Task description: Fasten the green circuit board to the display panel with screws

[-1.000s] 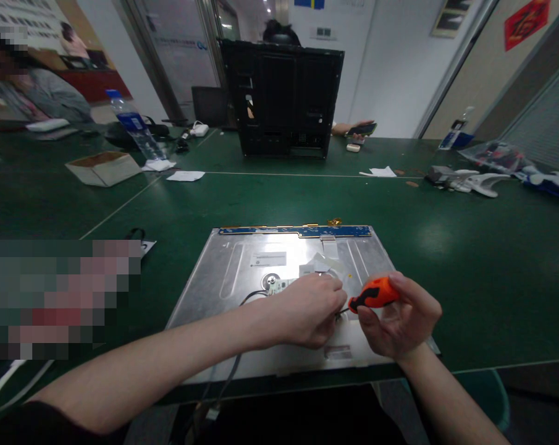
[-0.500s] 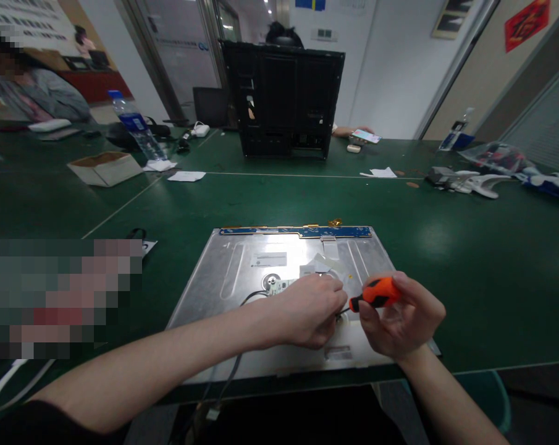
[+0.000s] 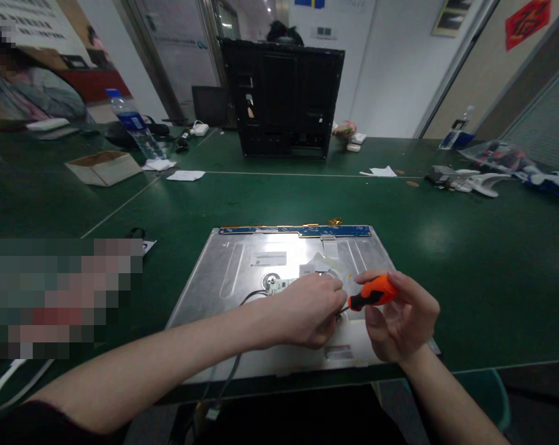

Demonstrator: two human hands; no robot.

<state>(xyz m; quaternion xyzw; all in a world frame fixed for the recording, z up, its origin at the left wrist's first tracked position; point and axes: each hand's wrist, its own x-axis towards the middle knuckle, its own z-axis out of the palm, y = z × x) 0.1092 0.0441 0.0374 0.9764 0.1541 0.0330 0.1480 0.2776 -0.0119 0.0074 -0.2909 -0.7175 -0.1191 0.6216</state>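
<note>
A silver metal panel [image 3: 223, 278] lies flat at the near edge of the green table, with a blue circuit strip [image 3: 298, 231] along its far edge. My right hand [image 3: 404, 321] grips an orange-handled screwdriver [image 3: 372, 293] whose tip points down-left at the panel. My left hand [image 3: 309, 309] rests curled on the panel right beside the tip, fingers pinched at that spot; what they pinch is hidden. A small white-green board [image 3: 277, 285] and a dark cable [image 3: 251, 298] lie just left of my left hand.
A black open chassis [image 3: 281, 99] stands at the far middle, with a person's head behind it. A cardboard box [image 3: 104, 167] and a water bottle [image 3: 133, 127] sit far left. White parts [image 3: 474, 180] and bags lie far right. Another person sits at the far left.
My right hand's fingers have shifted around the screwdriver handle, and the handle has tilted slightly. The far person's hand with a phone has drawn back behind the chassis.
</note>
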